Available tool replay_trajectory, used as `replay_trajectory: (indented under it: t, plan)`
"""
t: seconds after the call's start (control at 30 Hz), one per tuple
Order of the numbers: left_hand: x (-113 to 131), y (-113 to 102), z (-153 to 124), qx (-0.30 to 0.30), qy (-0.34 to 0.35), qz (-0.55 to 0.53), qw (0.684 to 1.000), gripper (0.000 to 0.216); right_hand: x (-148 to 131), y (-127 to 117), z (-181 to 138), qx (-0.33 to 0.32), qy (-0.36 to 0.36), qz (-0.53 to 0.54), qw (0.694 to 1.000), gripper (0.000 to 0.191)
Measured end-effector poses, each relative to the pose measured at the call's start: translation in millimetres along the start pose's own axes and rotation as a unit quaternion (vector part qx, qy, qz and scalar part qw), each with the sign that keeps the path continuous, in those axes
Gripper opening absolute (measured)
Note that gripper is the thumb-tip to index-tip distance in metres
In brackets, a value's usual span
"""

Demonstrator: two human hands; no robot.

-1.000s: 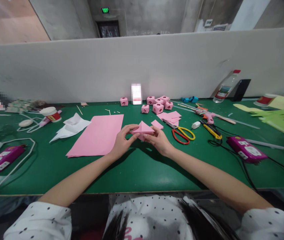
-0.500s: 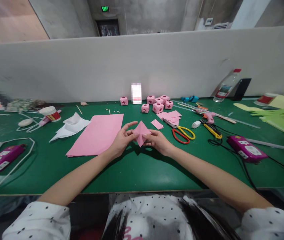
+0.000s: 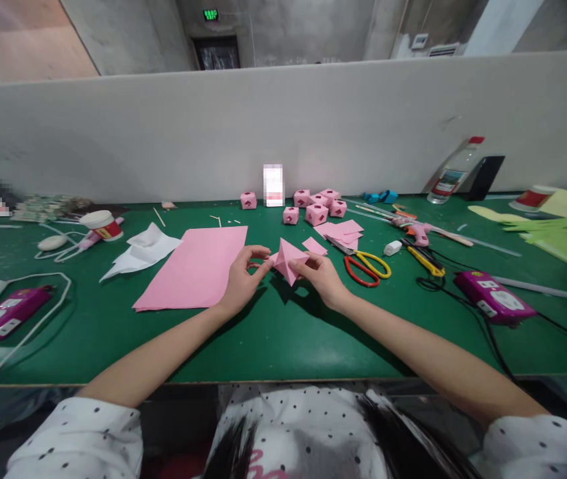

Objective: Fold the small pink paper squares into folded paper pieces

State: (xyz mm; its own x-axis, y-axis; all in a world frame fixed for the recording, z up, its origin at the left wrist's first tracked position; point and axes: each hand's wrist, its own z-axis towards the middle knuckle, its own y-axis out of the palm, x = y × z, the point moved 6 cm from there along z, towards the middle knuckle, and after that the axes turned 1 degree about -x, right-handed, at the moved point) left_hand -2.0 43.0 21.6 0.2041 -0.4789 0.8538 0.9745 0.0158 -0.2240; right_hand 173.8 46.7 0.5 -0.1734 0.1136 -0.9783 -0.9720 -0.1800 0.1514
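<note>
A folded piece of pink paper (image 3: pixel 288 259), creased into pointed flaps, is held above the table between my hands. My left hand (image 3: pixel 247 274) pinches its left tip with thumb and fingers. At the other side, my right hand (image 3: pixel 322 274) grips it with the thumb in front and fingers partly hidden behind. A stack of pink sheets (image 3: pixel 198 266) lies beside my left hand. Just beyond my right hand are a small pink paper square (image 3: pixel 314 245) and scissors (image 3: pixel 368 266) with one red and one yellow handle.
Several pink folded paper cubes (image 3: pixel 316 213) stand near the grey partition (image 3: pixel 164 140), beside a propped phone (image 3: pixel 273 186). On the right lie a utility knife (image 3: pixel 426 258), a pink glue gun (image 3: pixel 417 231) and a purple power strip (image 3: pixel 494 297) with black cable. White crumpled paper (image 3: pixel 144 249) lies left.
The folded paper has turned and shifted slightly right, its flaps now standing out more. My left hand has moved from its front to its left tip; my right thumb still presses it.
</note>
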Motion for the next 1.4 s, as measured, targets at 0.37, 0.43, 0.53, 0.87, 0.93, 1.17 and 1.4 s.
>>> replay_trajectory:
  t: [0.37,0.43,0.53,0.87,0.93,1.17,1.4]
  plan:
    - [10,15,-6,-0.080,0.058,0.038,0.994,0.033,0,10,-4,-0.040,-0.041,-0.066,0.996,0.037]
    - [11,15,-7,-0.078,0.062,0.072,0.992,0.035,-1,11,-4,-0.051,-0.048,-0.069,0.995,0.034]
    - [15,15,-9,-0.075,0.081,0.133,0.985,0.036,-3,13,-5,-0.076,-0.060,-0.066,0.993,0.032]
    - [15,15,-10,-0.093,0.129,0.258,0.953,0.031,-6,11,-5,-0.054,-0.048,-0.073,0.995,0.034]
    - [17,13,-10,-0.081,0.142,0.268,0.949,0.029,-7,9,-4,-0.042,-0.052,-0.088,0.994,0.035]
    - [19,12,-11,-0.063,0.178,0.279,0.942,0.020,-7,5,-2,-0.034,-0.062,-0.125,0.990,0.039]
    - [19,12,-10,-0.069,0.173,0.256,0.949,0.020,-6,6,-3,-0.042,-0.061,-0.113,0.991,0.035]
